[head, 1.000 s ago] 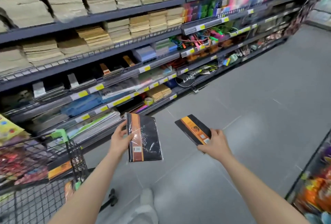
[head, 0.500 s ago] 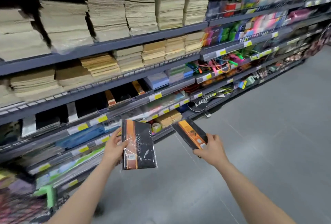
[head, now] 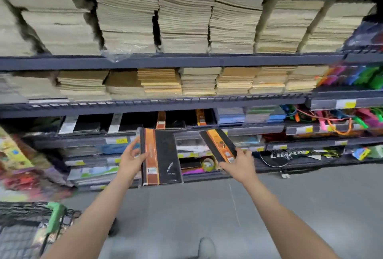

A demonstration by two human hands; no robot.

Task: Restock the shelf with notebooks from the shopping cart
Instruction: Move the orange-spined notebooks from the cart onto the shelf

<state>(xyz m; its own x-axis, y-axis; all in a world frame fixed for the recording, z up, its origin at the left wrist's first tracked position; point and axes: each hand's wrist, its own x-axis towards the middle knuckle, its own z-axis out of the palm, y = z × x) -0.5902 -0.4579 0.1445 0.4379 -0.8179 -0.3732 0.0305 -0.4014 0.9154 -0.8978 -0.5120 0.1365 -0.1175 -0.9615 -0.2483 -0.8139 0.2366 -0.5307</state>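
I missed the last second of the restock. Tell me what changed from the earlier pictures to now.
The person turned to face the shelf and closed in on it. Both notebooks rose toward the row of black notebooks. The cart dropped to the lower left corner. Unchanged: left hand grips the large notebook, right hand grips the small notebook; nothing shelved yet.
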